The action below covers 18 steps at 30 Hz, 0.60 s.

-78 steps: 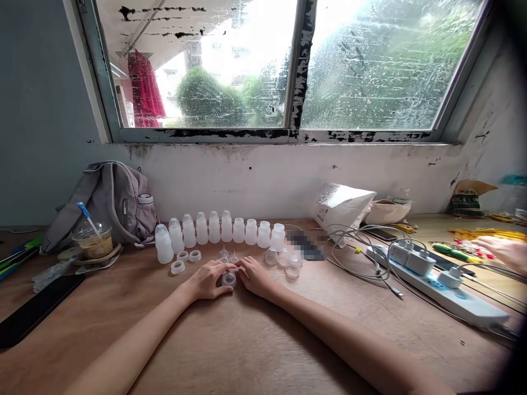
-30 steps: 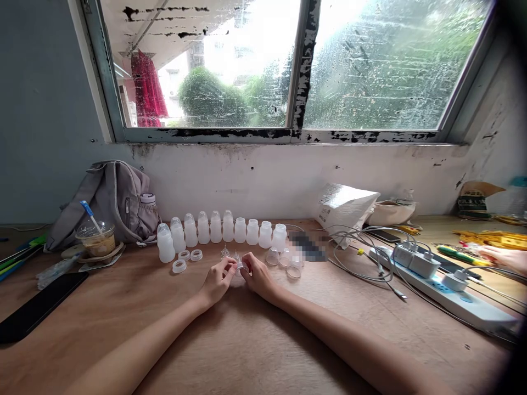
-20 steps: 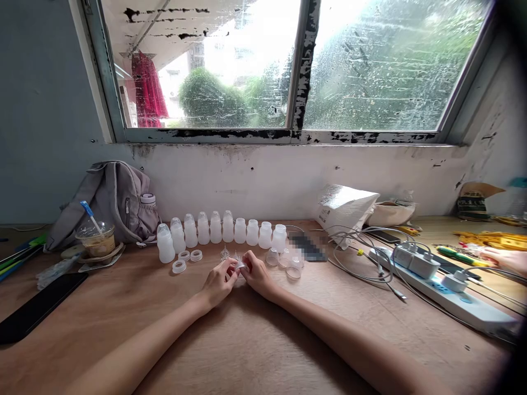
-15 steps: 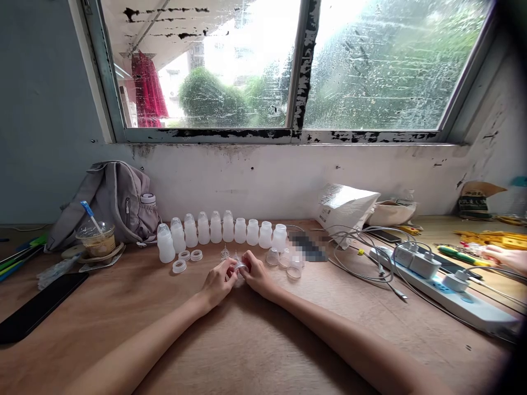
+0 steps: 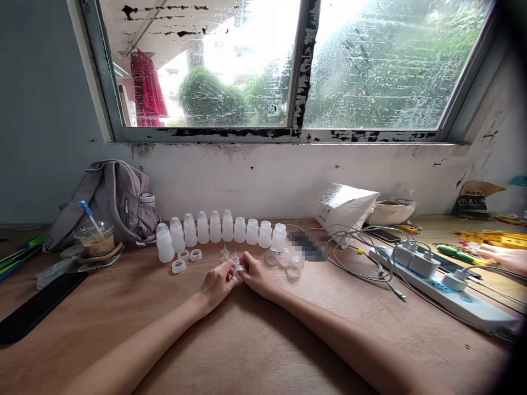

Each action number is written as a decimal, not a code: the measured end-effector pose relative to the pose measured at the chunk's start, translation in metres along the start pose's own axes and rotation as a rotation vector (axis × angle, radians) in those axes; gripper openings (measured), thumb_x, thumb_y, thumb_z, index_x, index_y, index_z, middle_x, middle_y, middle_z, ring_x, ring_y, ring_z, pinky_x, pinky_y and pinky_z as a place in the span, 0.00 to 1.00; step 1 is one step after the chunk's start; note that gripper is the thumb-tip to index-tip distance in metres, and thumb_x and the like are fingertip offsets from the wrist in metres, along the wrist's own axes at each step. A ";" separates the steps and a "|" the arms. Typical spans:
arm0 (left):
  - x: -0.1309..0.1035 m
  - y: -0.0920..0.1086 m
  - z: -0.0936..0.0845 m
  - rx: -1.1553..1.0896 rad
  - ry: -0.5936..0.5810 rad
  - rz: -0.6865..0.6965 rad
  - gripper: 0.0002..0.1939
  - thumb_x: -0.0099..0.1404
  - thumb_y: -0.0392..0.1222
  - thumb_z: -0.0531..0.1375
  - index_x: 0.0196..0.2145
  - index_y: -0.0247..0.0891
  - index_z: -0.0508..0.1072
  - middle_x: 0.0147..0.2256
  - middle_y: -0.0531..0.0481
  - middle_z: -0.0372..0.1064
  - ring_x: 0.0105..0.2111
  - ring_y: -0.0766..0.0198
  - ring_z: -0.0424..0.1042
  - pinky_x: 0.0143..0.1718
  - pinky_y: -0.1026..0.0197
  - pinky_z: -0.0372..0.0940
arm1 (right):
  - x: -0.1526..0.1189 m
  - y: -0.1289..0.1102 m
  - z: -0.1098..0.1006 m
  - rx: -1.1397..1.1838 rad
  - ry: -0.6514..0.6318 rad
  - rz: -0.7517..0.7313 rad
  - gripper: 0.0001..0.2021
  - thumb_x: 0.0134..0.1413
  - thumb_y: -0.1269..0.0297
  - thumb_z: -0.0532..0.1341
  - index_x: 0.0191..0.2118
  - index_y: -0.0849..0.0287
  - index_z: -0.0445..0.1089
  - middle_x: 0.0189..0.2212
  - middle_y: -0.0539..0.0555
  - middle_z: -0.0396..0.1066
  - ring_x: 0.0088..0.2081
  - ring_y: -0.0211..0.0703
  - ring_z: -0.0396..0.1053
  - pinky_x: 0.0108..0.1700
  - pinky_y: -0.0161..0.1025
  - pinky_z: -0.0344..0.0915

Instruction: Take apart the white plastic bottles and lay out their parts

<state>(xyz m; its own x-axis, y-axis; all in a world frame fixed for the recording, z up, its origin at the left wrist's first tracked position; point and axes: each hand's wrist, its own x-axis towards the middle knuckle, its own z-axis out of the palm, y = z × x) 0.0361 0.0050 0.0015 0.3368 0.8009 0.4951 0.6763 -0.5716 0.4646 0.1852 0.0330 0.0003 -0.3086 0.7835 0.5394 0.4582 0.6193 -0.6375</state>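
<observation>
Between my fingertips is a whitish bottle collar ring [image 5: 239, 269], partly covered by the fingers. My left hand [image 5: 219, 282] pinches it from the left, and my right hand [image 5: 256, 275] grips its right side. Just beyond the hands, two clear bottle nipples [image 5: 224, 253] stand on the table. Three more collar rings [image 5: 178, 266] lie to the left. Clear dome caps [image 5: 293, 268] rest to the right of my right hand. Behind them runs a row of frosted baby bottles [image 5: 216, 227]: the left ones wear clear caps, while the right ones [image 5: 252, 233] have bare necks.
On the left are a grey backpack [image 5: 115, 200], an iced drink cup [image 5: 96, 240] and a black flat object [image 5: 43, 307]. To the right lie tangled cables [image 5: 349, 269], a power strip [image 5: 444, 293] and a silver pouch [image 5: 346, 206]. Another person's hand [image 5: 504, 257] is at the far right.
The ring between my fingers has tilted and shifted slightly toward me. Both hands otherwise stay in almost the same place.
</observation>
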 end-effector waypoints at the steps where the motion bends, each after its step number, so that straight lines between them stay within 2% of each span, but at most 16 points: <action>1: 0.000 0.000 0.001 0.014 -0.003 0.004 0.06 0.56 0.36 0.51 0.34 0.41 0.63 0.28 0.53 0.67 0.27 0.64 0.66 0.29 0.65 0.57 | 0.000 0.001 0.000 0.004 0.002 0.004 0.06 0.38 0.74 0.52 0.25 0.58 0.53 0.20 0.44 0.55 0.22 0.33 0.52 0.24 0.30 0.49; 6: -0.002 0.003 0.002 0.012 0.001 -0.027 0.07 0.58 0.41 0.50 0.36 0.40 0.64 0.30 0.51 0.68 0.28 0.63 0.67 0.29 0.64 0.58 | 0.002 0.010 0.002 0.036 0.024 0.018 0.05 0.38 0.74 0.52 0.24 0.58 0.54 0.19 0.44 0.55 0.22 0.33 0.52 0.24 0.30 0.50; 10: -0.001 0.007 -0.001 -0.210 0.049 -0.048 0.11 0.61 0.45 0.48 0.40 0.41 0.63 0.31 0.51 0.68 0.30 0.64 0.68 0.31 0.63 0.61 | 0.004 0.014 0.001 0.110 0.082 0.042 0.04 0.40 0.72 0.53 0.25 0.58 0.56 0.21 0.45 0.57 0.23 0.34 0.55 0.24 0.31 0.53; 15: 0.007 -0.001 0.000 -0.573 0.119 -0.287 0.15 0.60 0.49 0.49 0.41 0.38 0.59 0.30 0.49 0.68 0.30 0.63 0.68 0.23 0.66 0.62 | 0.002 0.011 0.000 0.282 0.034 0.124 0.05 0.48 0.63 0.54 0.30 0.58 0.57 0.22 0.46 0.59 0.19 0.32 0.56 0.18 0.29 0.54; 18: 0.010 -0.006 0.001 -0.671 0.117 -0.342 0.18 0.57 0.51 0.53 0.40 0.37 0.60 0.32 0.47 0.68 0.32 0.61 0.68 0.21 0.66 0.62 | 0.000 0.008 -0.001 0.298 0.015 0.121 0.07 0.48 0.60 0.55 0.30 0.58 0.57 0.23 0.47 0.60 0.19 0.31 0.57 0.18 0.29 0.55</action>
<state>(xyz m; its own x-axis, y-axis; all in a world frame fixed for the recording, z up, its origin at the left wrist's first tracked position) 0.0364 0.0168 0.0026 0.0831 0.9500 0.3010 0.1749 -0.3113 0.9341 0.1895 0.0384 -0.0045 -0.2538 0.8529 0.4562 0.2255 0.5108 -0.8296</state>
